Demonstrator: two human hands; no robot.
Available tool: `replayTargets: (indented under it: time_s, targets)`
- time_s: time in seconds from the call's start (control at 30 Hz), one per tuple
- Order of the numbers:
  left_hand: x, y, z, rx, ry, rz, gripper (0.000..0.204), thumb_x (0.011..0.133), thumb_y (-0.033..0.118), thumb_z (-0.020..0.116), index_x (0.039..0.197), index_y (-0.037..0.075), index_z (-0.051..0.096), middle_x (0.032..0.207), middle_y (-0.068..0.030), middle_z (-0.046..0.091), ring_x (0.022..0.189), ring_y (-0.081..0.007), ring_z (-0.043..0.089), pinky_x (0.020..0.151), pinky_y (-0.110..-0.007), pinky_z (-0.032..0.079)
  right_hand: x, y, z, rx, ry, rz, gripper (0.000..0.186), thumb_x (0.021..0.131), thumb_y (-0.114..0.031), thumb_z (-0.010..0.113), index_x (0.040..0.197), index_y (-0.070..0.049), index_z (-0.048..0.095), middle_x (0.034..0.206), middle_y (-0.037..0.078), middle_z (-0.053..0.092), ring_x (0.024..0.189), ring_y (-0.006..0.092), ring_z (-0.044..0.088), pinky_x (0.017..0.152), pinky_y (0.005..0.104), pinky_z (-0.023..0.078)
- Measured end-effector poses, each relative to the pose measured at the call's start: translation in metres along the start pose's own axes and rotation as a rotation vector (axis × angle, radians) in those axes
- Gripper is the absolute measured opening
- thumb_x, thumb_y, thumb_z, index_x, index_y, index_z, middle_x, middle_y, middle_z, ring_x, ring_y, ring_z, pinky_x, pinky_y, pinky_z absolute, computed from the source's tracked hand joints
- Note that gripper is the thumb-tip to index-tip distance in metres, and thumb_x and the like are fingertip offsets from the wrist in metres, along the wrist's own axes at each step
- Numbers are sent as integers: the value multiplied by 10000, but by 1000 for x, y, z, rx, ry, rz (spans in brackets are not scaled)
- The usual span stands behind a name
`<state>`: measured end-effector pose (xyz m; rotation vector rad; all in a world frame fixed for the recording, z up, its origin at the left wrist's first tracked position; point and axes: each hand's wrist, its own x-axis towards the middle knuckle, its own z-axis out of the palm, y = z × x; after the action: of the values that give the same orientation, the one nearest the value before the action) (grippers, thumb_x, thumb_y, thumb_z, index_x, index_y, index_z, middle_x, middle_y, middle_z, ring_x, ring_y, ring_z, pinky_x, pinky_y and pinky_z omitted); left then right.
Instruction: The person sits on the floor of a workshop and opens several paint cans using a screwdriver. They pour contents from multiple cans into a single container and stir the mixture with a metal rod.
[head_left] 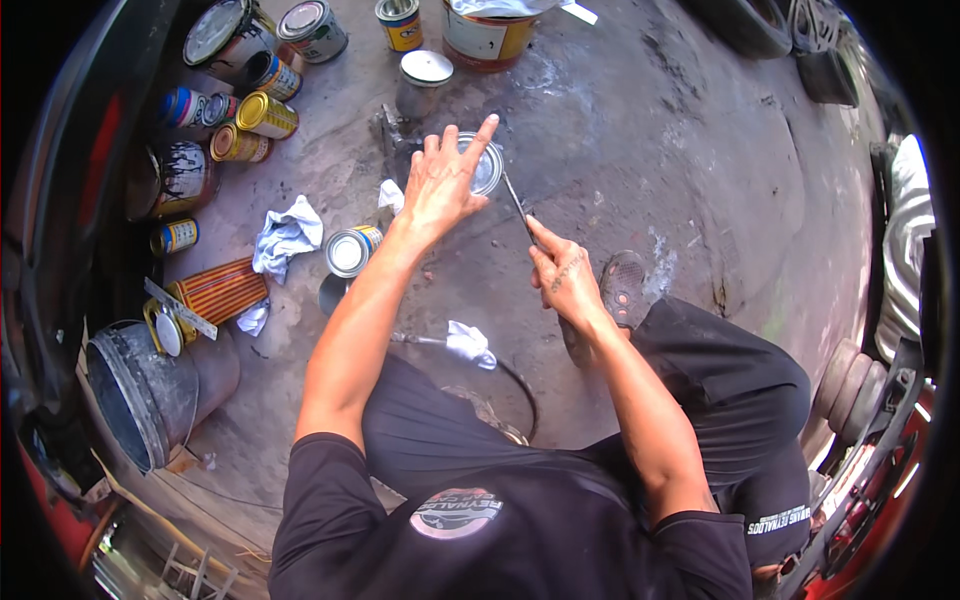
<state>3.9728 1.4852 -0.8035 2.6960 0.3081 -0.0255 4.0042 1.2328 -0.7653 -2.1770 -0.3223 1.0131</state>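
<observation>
My left hand (443, 180) grips a small metal can (484, 168) from above, its fingers spread over the top and rim. My right hand (567, 268) is closed on a thin metal tool (518, 197), whose far end touches the can's rim on the right side. Below and left of my left hand stands another can with a silver top (349, 250). A white crumpled rag (288, 235) lies farther left, and a lidded can (426, 70) sits beyond my hands.
Several paint cans (267, 115) and a large tub (485, 40) line the upper left and back. A grey bucket (130, 400) and striped object (215, 287) are at left. A hose (525, 390) and rag (468, 340) lie near my legs; tires (745, 25) sit upper right.
</observation>
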Motion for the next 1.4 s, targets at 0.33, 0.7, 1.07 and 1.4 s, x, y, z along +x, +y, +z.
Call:
replayTargets:
  time_s: [0.33, 0.7, 1.07, 1.4]
  targets:
    - [8, -22, 0, -62, -21, 113, 1262, 731, 94, 982, 1799, 285, 338, 1620, -251, 538, 1442, -456, 567, 1124, -565, 531, 34, 64, 47, 190, 32, -39, 577, 1127, -115, 584, 1699, -183, 555, 757, 145, 644, 681, 209, 642, 771, 409, 573]
    - [13, -25, -4, -13, -91, 206, 1239, 739, -30, 894, 1799, 305, 347, 1678, -251, 500, 1561, -461, 486, 1174, -556, 509, 15, 4, 3, 19, -11, 57, 549, 1100, -145, 618, 1648, -121, 612, 702, 93, 660, 659, 200, 679, 742, 406, 578]
    - [2, -16, 2, -78, 45, 87, 1280, 757, 127, 992, 1818, 251, 285, 1694, -281, 466, 1547, -504, 486, 1192, -560, 520, 31, 50, 25, 57, 88, -112, 521, 1149, -116, 600, 1661, -211, 627, 719, 7, 615, 569, 90, 565, 556, 327, 520]
    - [10, -20, -7, -45, -26, 120, 1260, 754, 87, 977, 1802, 341, 326, 1649, -272, 525, 1439, -455, 577, 1086, -580, 551, 13, 6, 1, -24, 23, -21, 510, 1144, -125, 600, 1653, -143, 621, 686, 28, 649, 491, 115, 576, 495, 326, 506]
